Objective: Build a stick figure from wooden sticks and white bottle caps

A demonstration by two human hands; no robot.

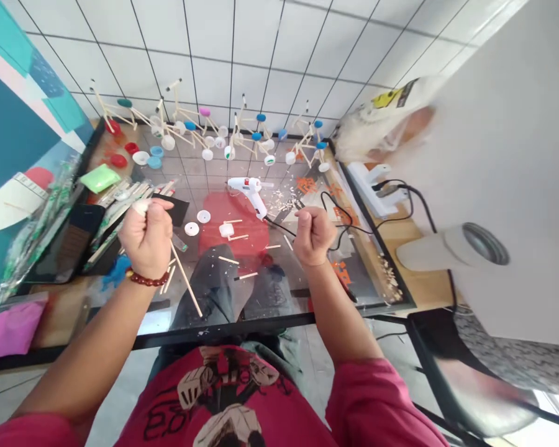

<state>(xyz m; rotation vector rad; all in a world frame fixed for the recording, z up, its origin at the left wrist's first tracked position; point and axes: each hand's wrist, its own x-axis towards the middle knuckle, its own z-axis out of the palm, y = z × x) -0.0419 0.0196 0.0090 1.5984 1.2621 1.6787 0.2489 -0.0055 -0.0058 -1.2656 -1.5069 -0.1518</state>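
My left hand is closed in a fist above the left part of the glass table. A small white thing shows at its fingers, but I cannot tell what it is. My right hand is also closed, thumb against bent fingers; whatever it may grip is hidden. Between the hands lies a white glue gun, its black cord running right. Nearer me, a white cap with sticks attached rests on the glass. Two white discs are close to my left hand, and a long wooden stick lies below it.
Along the tiled wall stand several stick figures with coloured bottle caps. Loose caps, a green packet and a dark phone lie left. At right are a power strip, a white cup and wood scraps.
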